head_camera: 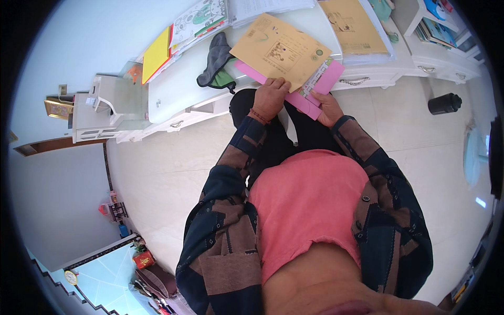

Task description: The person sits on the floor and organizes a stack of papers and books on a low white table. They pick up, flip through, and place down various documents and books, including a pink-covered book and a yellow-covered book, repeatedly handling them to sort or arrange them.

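A tan paper booklet with a printed drawing (297,49) lies over a pink paper folder (332,76) at the near edge of the white cabinet top. My left hand (272,96) rests its fingers on the booklet's lower corner; whether it grips the corner is hard to tell. With its thumb on top, my right hand (327,107) holds the folder's near right edge. Between booklet and folder shows a strip with printed white and green shapes (317,78). A grey and green cloth (218,65) lies crumpled left of the booklet.
Another tan booklet (364,37) lies on papers at the right. A yellow sheet (156,55), a colouring page (199,21) and white papers (267,8) lie along the back. Drawers with metal handles (354,81) front the cabinet. A black bottle (445,103) lies on the floor.
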Demonstrator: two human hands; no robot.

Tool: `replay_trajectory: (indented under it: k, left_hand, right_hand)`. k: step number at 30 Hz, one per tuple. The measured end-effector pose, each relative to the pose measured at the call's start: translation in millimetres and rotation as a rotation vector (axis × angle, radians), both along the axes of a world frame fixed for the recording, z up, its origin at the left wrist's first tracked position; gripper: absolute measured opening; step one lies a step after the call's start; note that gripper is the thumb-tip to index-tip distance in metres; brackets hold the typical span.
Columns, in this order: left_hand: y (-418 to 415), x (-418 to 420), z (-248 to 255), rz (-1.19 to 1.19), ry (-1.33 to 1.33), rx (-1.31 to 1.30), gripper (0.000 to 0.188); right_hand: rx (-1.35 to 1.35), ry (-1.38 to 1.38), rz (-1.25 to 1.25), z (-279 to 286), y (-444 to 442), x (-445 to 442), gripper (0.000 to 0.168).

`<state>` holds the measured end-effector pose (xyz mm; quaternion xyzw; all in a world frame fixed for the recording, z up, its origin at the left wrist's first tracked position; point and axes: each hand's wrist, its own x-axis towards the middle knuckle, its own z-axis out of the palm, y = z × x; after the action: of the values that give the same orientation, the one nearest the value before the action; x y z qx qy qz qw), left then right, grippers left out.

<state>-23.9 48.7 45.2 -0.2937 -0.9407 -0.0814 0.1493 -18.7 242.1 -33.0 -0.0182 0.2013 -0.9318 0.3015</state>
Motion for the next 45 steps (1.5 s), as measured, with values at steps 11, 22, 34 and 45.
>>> replay_trajectory:
  k: [11,22,34,45]
  left_hand:
    - [44.5,49.0,-5.6,-0.042,0.04,0.213,0.026]
    - [38.9,49.9,2.1,0.003,-0.065,0.193,0.026]
    - [-47.2,9.8,-25.7,0.627,-0.132,1.05,0.034]
    - [-16.4,6.8,-38.4,0.571,-0.666,1.699,0.027]
  right_hand:
    - [-0.162,-0.099,-0.092,22.6,-1.6,8.3,0.048]
    - [-0.018,-0.066,-0.047,3.9,-1.7,6.7,0.044]
    - [0.036,-0.026,-0.177,11.3,0.7,11.0,0.046]
    - [0.134,-0.062,-0.108,11.4,6.5,15.6,0.045]
